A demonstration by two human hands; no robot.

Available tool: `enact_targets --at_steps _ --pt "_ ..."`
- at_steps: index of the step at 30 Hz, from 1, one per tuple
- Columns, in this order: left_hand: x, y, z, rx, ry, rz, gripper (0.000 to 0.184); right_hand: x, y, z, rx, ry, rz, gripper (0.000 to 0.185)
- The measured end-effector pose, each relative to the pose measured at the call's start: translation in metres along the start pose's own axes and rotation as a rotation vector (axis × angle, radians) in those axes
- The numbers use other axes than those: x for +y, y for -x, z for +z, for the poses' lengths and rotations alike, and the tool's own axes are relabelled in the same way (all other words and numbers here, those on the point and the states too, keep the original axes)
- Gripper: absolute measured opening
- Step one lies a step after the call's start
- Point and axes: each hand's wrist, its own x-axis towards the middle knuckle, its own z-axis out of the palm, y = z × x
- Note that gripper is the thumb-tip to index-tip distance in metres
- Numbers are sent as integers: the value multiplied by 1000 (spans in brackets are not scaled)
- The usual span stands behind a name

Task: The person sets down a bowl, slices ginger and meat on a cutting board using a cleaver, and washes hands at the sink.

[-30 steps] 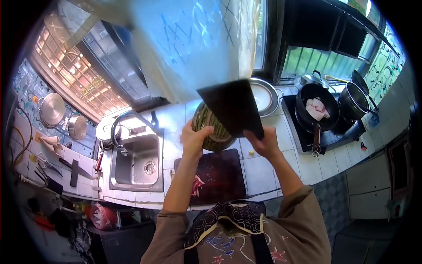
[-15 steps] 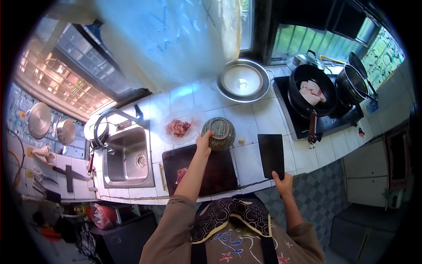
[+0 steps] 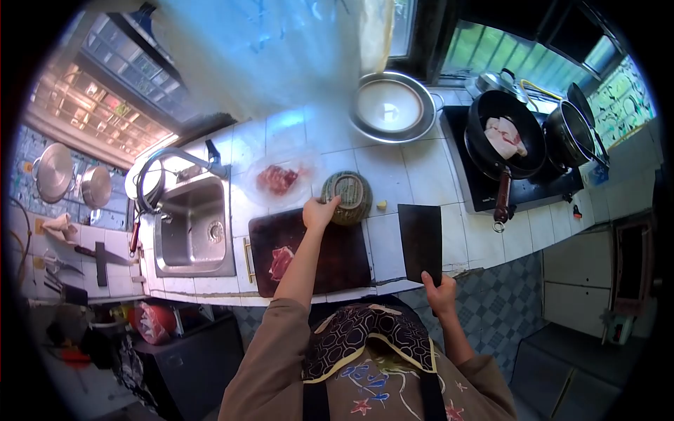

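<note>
My left hand [image 3: 319,212] grips the rim side of a green patterned bowl [image 3: 354,195], which is upside down with its foot ring up, just behind the cutting board. My right hand [image 3: 441,295] is closed on the handle of a wide dark cleaver [image 3: 421,242], its blade pointing away from me over the counter's front edge. A piece of red meat [image 3: 281,263] lies on the dark cutting board [image 3: 337,259], partly beside my left forearm. Behind the board, chopped meat [image 3: 276,180] sits in a clear plastic dish or bag.
A sink [image 3: 196,231] with a faucet is at the left. A metal basin [image 3: 393,133] stands at the back. On the stove at the right, a wok [image 3: 537,144] holds pale meat [image 3: 505,137], beside a dark pot [image 3: 570,133]. A small yellow piece [image 3: 382,205] lies near the bowl.
The cleaver has moved away from the bowl to the right and down. My left hand has brought the bowl down from its raised, tilted hold, with its base now facing up.
</note>
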Motion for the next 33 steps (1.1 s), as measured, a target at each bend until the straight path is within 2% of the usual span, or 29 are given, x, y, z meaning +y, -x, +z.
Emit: enact_targets --at_steps 1,3,5,7,8,9,11,13,14,18,23,27,29,31,33 --pt "-10 -7 2 6 5 -14 64 -4 -2 5 -9 10 -46 32" --pt "-25 -16 -1 11 71 99 60 -13 -2 16 -37 25 -90 33" --pt "-40 -21 -16 -24 96 104 55 -22 1 28 -117 12 -36 32" --pt "-74 -33 -35 -119 335 160 45 -22 4 43 -217 -25 28 30" --pt "-97 -38 -44 -91 413 198 35 -31 5 52 -284 14 84 26" --pt "-113 -33 -59 -6 382 223 27 -39 7 62 -349 53 141 24" --pt "-138 -6 -90 197 261 289 20 -47 11 88 -398 128 120 27" --pt "-152 29 -107 239 242 240 14 -52 18 116 -418 328 28 33" --pt "-173 36 -100 264 193 291 12 -62 23 127 -386 463 -67 35" --pt "-182 78 -102 244 97 406 11 -77 39 163 -392 682 -40 29" --pt "-160 91 -91 325 236 555 15 -75 56 171 -236 688 -85 28" --pt "-108 78 -77 198 272 709 16 -69 84 152 -65 561 80 27" --pt "-71 68 -53 108 278 968 19 -63 98 139 91 426 169 26" --pt "-30 62 -24 2 215 1120 22 -53 111 126 156 436 165 25" --pt "-4 48 28 -15 102 1294 19 -50 122 114 240 371 201 27"
